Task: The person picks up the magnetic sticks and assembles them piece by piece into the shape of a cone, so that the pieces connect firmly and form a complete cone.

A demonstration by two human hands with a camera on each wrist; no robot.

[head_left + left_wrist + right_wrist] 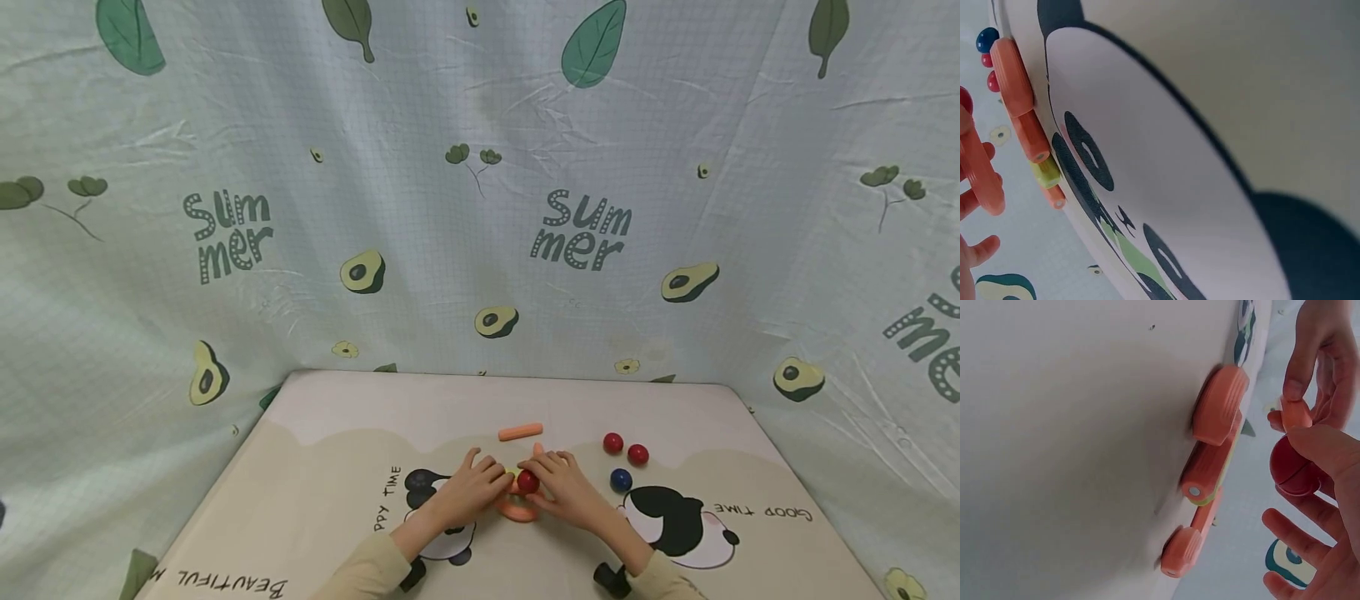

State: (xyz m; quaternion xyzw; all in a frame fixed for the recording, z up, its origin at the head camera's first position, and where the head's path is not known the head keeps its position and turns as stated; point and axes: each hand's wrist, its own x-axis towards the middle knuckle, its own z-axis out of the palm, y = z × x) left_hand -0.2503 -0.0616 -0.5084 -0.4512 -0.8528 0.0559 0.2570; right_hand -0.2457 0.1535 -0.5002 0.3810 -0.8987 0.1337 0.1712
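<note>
My left hand [474, 493] grips a small orange toy piece [1295, 414] with a rounded end. A red ball [1291, 467], with a thin dark seam line, is pinched by my right hand [567, 492], its other fingers spread. Ball and piece meet in front of me, just above the table, overlapping in the right wrist view. Beneath the hands lies a curved orange part [517, 511]. More orange parts [1221, 406] rest on the table, one beside a yellow-green part [1046, 172].
An orange rod [521, 432] lies farther back on the printed tabletop [337, 467]. Off to the right sit two red balls [612, 442] and a blue ball [621, 480]. A patterned curtain [420, 208] hangs behind the table's back edge.
</note>
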